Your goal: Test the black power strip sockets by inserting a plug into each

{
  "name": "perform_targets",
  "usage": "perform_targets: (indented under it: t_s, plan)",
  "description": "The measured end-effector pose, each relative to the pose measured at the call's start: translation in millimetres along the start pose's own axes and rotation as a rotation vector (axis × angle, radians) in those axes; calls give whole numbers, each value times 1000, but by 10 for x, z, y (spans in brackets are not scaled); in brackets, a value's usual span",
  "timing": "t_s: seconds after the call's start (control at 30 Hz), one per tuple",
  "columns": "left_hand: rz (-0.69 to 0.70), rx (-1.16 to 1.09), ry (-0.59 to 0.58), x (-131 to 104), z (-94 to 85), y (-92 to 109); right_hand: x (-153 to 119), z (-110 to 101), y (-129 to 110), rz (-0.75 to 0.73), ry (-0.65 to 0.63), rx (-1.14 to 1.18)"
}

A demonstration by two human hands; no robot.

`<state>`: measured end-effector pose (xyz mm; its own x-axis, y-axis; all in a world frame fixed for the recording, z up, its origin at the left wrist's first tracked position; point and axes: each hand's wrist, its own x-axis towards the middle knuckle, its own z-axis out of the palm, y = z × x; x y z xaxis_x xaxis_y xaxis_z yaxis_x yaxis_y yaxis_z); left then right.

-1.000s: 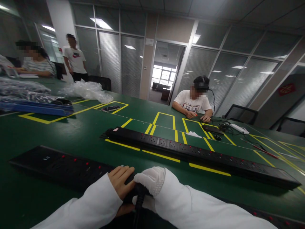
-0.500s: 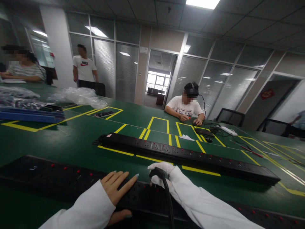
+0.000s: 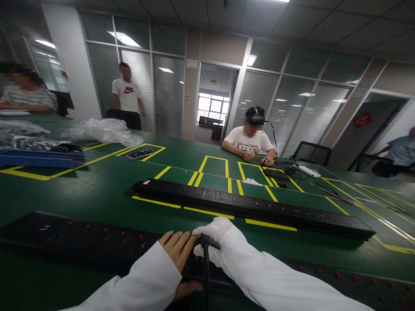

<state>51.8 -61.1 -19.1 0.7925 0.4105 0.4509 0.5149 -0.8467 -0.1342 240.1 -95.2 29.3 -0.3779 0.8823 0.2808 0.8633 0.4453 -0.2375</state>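
Observation:
A long black power strip (image 3: 94, 242) with red dots lies across the near side of the green table. My left hand (image 3: 181, 252), bare, is wrapped over this strip, fingers on its far side and thumb on the near side. Just right of it, my right hand (image 3: 210, 239), in a white glove, grips a black plug (image 3: 205, 240) low over the strip; its cable (image 3: 206, 280) hangs toward me. Whether the pins touch a socket is hidden. Beyond my hands lies a second black power strip (image 3: 253, 202).
Yellow tape marks the green table (image 3: 106, 185). Clear plastic bags (image 3: 100, 130), a blue tray (image 3: 39, 159) and a phone (image 3: 140, 154) lie at the left. Across the table sits a person (image 3: 251, 138) near cables and a white power strip (image 3: 309, 171). Others are further back.
My left hand has slid right along the near strip, closing in on my right hand. The right hand has moved slightly left with the plug, whose cable now hangs straighter.

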Motion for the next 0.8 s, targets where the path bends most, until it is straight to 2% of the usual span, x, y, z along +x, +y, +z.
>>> perform_targets:
  t_s: [0.07,0.17,0.33,0.43,0.5,0.57,0.6,0.7,0.8]
  plan:
    - [16,11,-1,-13,16,-6,2,53,6,-123,60,-116]
    - [47,32,28,-27,52,-26,-63,62,-11,-262,230,-182]
    - [45,17,99,-53,183,-49,-182,41,-37,-346,309,-314]
    - [39,64,140,-69,244,-52,-179,209,-2,-446,458,-413]
    - [31,81,150,-76,254,-52,-181,324,15,-481,391,-412]
    - [23,83,147,-79,243,-49,-212,346,-10,-443,491,-359]
    - [22,86,145,-79,234,-48,-239,310,-43,-425,436,-378]
    - [33,104,154,-74,208,-43,-341,68,-192,-297,103,-268]
    - [36,99,181,-65,205,-43,-420,-169,-340,-262,56,-216]
